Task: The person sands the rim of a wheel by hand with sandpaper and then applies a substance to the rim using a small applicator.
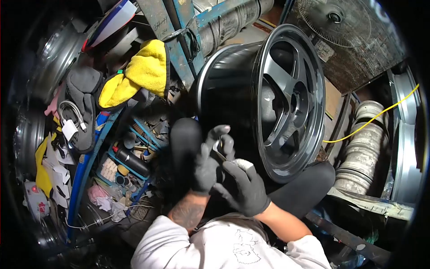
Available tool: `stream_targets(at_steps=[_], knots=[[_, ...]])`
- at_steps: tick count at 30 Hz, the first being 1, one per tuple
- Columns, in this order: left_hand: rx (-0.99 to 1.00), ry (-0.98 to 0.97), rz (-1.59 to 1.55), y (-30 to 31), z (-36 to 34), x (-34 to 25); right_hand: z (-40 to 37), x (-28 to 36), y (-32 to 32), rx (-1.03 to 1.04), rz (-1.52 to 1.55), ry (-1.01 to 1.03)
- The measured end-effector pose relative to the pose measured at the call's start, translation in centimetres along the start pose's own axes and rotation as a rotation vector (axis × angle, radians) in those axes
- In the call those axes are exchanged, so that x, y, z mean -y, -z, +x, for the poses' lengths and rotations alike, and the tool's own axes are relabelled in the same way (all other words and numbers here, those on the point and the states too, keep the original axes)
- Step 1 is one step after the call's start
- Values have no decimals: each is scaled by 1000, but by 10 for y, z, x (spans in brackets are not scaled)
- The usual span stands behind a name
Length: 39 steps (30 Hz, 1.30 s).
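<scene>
Both hands wear dark grey gloves and are close together above the lap, in front of a dark wheel rim (293, 103). My left hand (208, 163) is raised, its fingers curled around a small thin metallic piece (220, 151) that I cannot make out further. Just to the right, my right hand (244, 186) has its fingertips at the lower end of that piece, with a whitish patch on the index finger; its thumb points left. The rim stands upright between the knees, its spoked face turned to the right.
A yellow cloth (150, 67) and grey cloth (83, 107) hang at the left. Below is a blue basket (104, 179) with a black bottle (131, 161). Stacked cylinders (363, 148), a yellow cable (371, 120) and a fan (334, 18) are at the right.
</scene>
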<state>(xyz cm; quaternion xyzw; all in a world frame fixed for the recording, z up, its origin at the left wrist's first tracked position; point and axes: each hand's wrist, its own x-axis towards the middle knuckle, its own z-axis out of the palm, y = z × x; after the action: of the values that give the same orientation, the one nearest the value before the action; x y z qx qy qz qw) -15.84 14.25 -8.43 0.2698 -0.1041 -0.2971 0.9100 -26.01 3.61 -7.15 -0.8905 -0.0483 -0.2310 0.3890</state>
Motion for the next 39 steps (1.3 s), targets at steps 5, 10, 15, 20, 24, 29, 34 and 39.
stream_targets(at_steps=[5, 10, 15, 20, 24, 29, 34, 39], knots=[[13, 107, 87, 7, -39, 10, -34, -9, -12, -45, 342, -522], [23, 155, 333, 14, -48, 9, -39, -14, -13, -86, 615, -788], [-21, 294, 577, 20, -52, 3, -57, -27, -9, -66, 886, -1062], [5, 13, 1094, 22, -56, 1, -60, -20, 3, -159, 662, -599], [123, -278, 1232, 26, -53, -3, -63, -40, 8, -179, 269, 35], [9, -230, 1085, 25, -58, -1, -79, -46, -5, -187, 171, 80], [-22, -219, 954, 29, -64, 4, -73, -46, -1, -237, 282, 133], [-37, -193, 911, 28, -63, 8, -68, -40, 2, -111, 568, -136]])
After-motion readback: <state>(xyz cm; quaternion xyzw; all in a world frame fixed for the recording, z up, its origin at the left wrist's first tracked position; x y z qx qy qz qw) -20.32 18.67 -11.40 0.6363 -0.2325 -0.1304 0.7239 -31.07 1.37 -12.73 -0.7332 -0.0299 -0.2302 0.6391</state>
